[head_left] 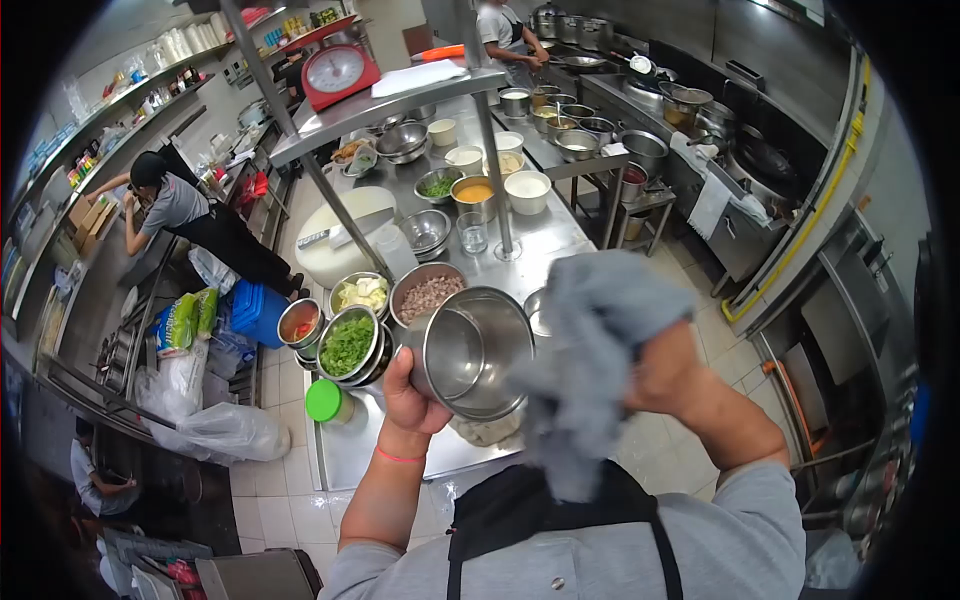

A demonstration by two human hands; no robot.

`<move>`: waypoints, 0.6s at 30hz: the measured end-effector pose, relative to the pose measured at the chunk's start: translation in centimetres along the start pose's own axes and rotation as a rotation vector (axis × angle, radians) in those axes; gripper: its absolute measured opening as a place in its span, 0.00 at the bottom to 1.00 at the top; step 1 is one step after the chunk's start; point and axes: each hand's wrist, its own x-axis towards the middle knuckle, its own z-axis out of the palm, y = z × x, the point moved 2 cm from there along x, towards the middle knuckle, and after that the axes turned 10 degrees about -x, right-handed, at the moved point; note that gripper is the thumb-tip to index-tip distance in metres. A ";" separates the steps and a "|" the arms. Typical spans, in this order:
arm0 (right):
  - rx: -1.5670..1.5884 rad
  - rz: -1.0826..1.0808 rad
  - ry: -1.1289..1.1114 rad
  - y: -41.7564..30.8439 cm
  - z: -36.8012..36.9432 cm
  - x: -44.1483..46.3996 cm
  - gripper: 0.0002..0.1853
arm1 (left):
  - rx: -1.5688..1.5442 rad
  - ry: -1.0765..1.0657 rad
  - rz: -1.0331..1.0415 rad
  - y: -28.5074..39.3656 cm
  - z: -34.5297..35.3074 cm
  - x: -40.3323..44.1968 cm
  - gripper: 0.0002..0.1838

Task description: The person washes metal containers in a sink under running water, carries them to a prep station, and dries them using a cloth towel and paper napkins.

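Note:
My left hand [413,400] grips a deep stainless steel pot [505,345] by its left side, its open mouth tilted toward me and nothing visible inside. In my right hand [662,370] a grey cloth [590,340] is bunched up, blurred by motion, hanging beside the pot's right rim. Whether the cloth touches the rim I cannot tell. Just past the pot stands a bowl of diced pinkish meat [430,292]. To its left are a bowl of chopped greens [348,345] and a bowl of pale cut pieces [361,292]. A green-lidded jar [325,402] sits near the table's left edge.
On the steel table [560,225] stand a glass [473,234], a pot of orange liquid [474,192] and a round cutting board [340,235] with a knife. A red scale [340,74] rests on the overhead shelf. One person [185,190] leans at left; another [508,40] stands near the stoves.

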 end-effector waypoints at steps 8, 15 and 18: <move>-0.538 -0.599 -0.322 1.9 0.6 -3.8 0.14 | 0.181 0.094 -0.136 -10.0 9.2 5.0 0.39; 0.639 -0.101 -0.325 10.1 3.3 -5.5 0.12 | 0.959 0.274 0.282 -14.2 15.3 7.7 0.41; 0.407 -0.289 -0.270 7.1 1.0 -7.7 0.26 | 1.867 -0.232 0.341 -12.9 17.3 7.9 0.59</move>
